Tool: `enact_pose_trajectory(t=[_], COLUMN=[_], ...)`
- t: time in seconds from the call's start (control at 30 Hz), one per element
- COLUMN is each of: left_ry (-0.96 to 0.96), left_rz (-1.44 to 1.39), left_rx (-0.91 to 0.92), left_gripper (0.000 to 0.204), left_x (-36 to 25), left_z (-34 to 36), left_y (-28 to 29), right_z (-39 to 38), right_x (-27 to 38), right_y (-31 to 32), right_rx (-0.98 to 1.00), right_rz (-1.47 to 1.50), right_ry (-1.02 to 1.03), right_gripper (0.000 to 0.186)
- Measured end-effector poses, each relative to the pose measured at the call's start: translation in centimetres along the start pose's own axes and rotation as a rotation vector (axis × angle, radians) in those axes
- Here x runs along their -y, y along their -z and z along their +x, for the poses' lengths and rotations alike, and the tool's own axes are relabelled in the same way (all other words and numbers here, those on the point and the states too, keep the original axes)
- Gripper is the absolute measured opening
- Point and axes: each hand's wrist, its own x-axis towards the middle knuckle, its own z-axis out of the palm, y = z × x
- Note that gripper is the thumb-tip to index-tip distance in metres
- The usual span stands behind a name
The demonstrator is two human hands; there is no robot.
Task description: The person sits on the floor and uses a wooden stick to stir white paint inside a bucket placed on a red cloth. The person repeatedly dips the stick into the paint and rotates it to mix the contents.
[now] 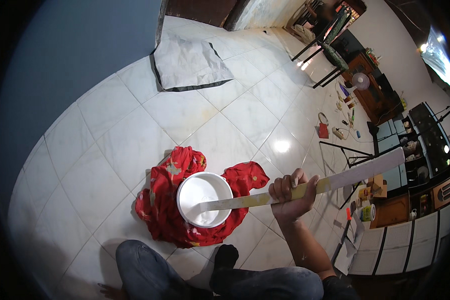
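A white bucket point(184, 192) stands on a bunched red patterned cloth point(165, 220) on the tiled floor. White liquid that looks like paint lies inside it. My right hand point(294, 196) is wrapped round the middle of a long flat wooden stick point(250, 201), yellowish and coated with white. The stick slants down leftward, its lower end in the white liquid and its upper end pointing right. At the lower left, beside my knee, my left hand point(112, 291) shows only in part, its fingers stretched out near the floor and holding nothing visible.
A grey-white sheet point(192, 65) lies on the floor by the doorway. At the right are a chair point(334, 55), a fan point(360, 81), scattered tools, a black tripod-like stand point(352, 155) and cabinets point(395, 245). A blue-grey wall point(85, 45) bounds the left.
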Motion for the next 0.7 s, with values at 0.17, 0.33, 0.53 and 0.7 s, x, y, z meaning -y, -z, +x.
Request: enact_pose_trajectory(t=[0.17,0.33,0.53,0.7], left_ry=[0.028,0.02,-0.038,0.095], left_rz=[0.027,0.233,0.431,-0.102], left_rx=[0.068,-0.023,0.116,0.153], left_gripper=[0.128,0.102,0.077,0.129], left_x=[-0.6,-0.3,-2.1,-1.8], left_z=[-2.2,-0.3,-2.6,-2.2], left_y=[2.9,-0.8,5.2,4.1], right_z=[1.2,2.6,2.0,0.7], right_x=[2.4,4.4,7.1,3.4], right_y=[-1.3,-2.1,-3.6,-2.4], right_rx=[-0.011,0.157,0.227,0.295], right_rz=[-0.01,-0.1,-0.233,-0.371], right_ry=[0.137,0.275,0.192,0.103], right_gripper=[0.058,0.056,0.053,0.053])
